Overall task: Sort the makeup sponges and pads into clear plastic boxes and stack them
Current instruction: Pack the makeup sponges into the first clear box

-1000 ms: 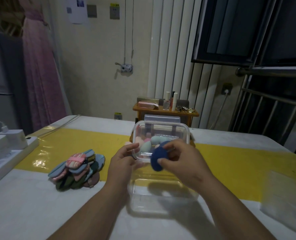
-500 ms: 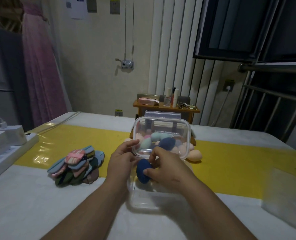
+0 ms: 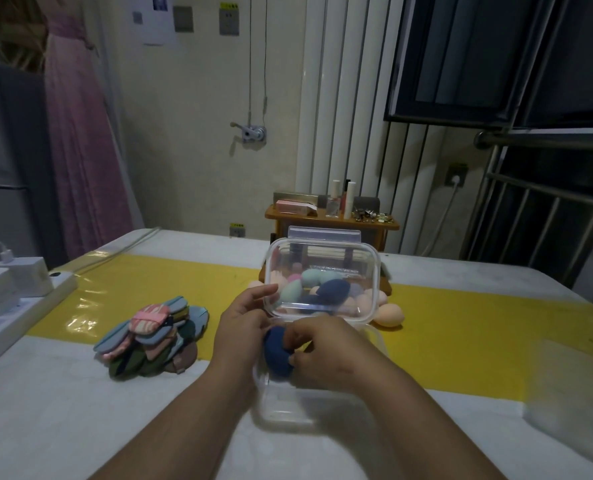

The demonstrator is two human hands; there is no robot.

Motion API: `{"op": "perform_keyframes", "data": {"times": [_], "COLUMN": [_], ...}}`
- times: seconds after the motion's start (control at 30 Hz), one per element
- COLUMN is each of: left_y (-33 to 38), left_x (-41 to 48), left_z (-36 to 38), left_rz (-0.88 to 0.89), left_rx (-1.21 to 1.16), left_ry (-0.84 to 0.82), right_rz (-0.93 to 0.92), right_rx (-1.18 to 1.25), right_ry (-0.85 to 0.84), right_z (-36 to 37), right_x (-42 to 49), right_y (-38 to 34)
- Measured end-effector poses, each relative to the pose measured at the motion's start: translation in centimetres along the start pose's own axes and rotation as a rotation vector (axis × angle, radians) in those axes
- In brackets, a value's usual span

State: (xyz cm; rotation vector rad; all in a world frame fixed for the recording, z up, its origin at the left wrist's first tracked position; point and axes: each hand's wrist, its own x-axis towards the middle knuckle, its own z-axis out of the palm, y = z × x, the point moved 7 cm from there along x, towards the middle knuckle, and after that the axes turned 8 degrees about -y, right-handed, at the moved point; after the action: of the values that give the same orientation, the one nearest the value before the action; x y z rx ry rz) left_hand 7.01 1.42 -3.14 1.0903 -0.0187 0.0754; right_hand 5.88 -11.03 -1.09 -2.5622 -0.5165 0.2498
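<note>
A clear plastic box [image 3: 308, 410] stands on the white table in front of me. My right hand [image 3: 326, 355] grips a dark blue makeup sponge [image 3: 277, 353] at the box's far left corner, low over its opening. My left hand [image 3: 244, 318] holds the left edge of a clear lid [image 3: 373, 271], tilted upright just behind the box. Through the lid I see a heap of sponges [image 3: 322, 289] in mint, pink, peach and dark blue lying on the table. One peach sponge [image 3: 389, 315] sticks out to the lid's right. A pile of flat coloured pads [image 3: 153, 337] lies to the left.
A white power strip with chargers [image 3: 18, 299] runs along the table's left edge. A small wooden shelf with cosmetics [image 3: 333, 220] stands behind the lid. A yellow band [image 3: 495, 334] crosses the table. Something clear and flat [image 3: 572, 393] lies at the right.
My right hand has carried the dark blue sponge down from in front of the lid to the box's opening. My left hand keeps the lid raised in the same spot.
</note>
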Motion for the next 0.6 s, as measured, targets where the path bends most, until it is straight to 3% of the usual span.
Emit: {"op": "perform_keyframes", "data": {"times": [0.4,0.6], "left_y": [0.0,0.2], "left_x": [0.0,-0.2], "left_z": [0.1,0.2], "left_rz": [0.002,0.019], "left_rx": [0.018,0.028], "left_ry": [0.002,0.010], "right_rz": [0.001,-0.049], "right_rx": [-0.047,0.106], "right_ry": [0.071,0.398], "right_z": [-1.7,-4.8], "right_x": [-0.8,-3.0], "right_y": [0.1,1.2]}}
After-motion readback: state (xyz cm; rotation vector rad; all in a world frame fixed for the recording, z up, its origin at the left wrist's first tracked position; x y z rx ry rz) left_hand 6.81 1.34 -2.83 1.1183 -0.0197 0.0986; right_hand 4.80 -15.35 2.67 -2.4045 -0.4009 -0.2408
